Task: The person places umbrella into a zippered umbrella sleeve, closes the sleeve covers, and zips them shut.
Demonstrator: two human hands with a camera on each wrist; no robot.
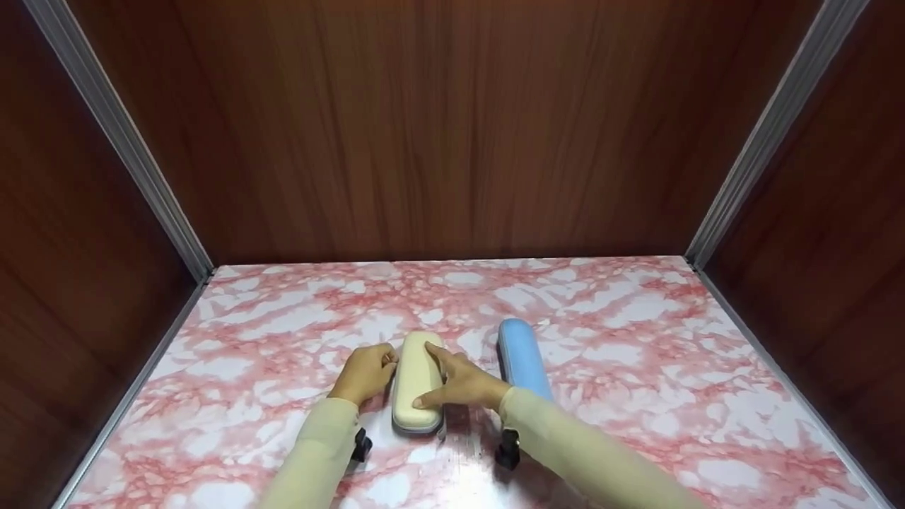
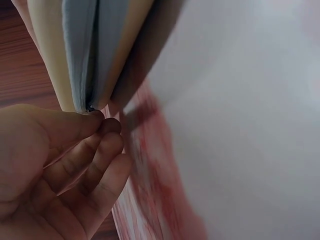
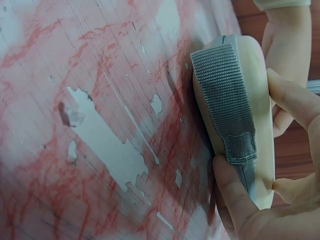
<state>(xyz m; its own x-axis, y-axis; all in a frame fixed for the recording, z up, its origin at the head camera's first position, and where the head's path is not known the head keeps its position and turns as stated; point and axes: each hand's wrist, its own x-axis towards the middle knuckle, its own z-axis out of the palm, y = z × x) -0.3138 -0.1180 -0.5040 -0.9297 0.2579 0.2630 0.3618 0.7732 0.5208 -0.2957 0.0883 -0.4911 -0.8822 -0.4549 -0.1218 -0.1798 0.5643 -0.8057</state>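
Observation:
A cream zip-up hard case [image 1: 416, 382], long and rounded, lies on the table with a grey zipper band around its side. My left hand [image 1: 365, 372] is at the case's left side. In the left wrist view its thumb and forefinger pinch at the zipper [image 2: 91, 104], and the fingertips hide the pull itself. My right hand [image 1: 466, 382] grips the case from the right, thumb and a finger on its top. The right wrist view shows a ribbed grey strap [image 3: 222, 90] on the case's end and other fingers low on its side.
A light-blue case [image 1: 524, 357] of similar shape lies to the right, partly behind the right forearm. The pink-and-white marbled table [image 1: 269, 353] has worn patches in its surface. Brown wood-grain panels [image 1: 452, 141] with metal corner rails [image 1: 141, 155] enclose it at the back and both sides.

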